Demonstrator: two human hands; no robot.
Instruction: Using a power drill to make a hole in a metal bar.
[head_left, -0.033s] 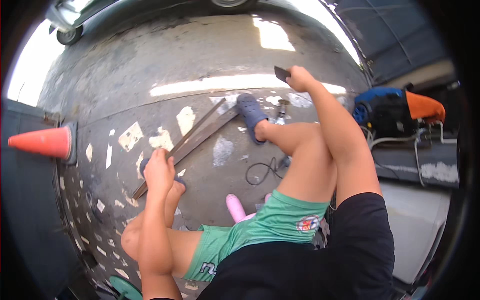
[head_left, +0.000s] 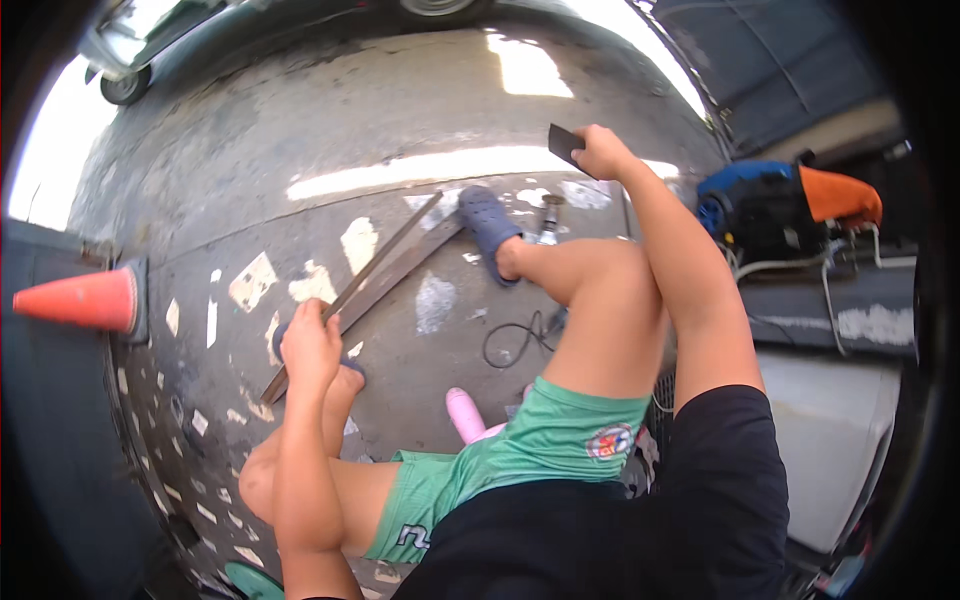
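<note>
A long, narrow brown-grey bar lies slantwise over the floor in front of me, beside a wider grey length; I cannot tell whether they are joined. My left hand is closed around the narrow bar toward its near end. At the far end, my right foot's dark blue clog touches the wider length. Out ahead to the right, my right hand grips a dark, flat rectangular piece, raised apart from the bar. Its held end is hidden in my fingers.
An orange cone stands at the left wall. To the right are a blue, black and orange machine and a white box-like unit. A small metal tool, a dark cable and a pink object are on the floor.
The view has shifted slightly, so the floor and objects sit a little further left. The dark flat piece in my right hand shows more of its face. Both grips are unchanged.
</note>
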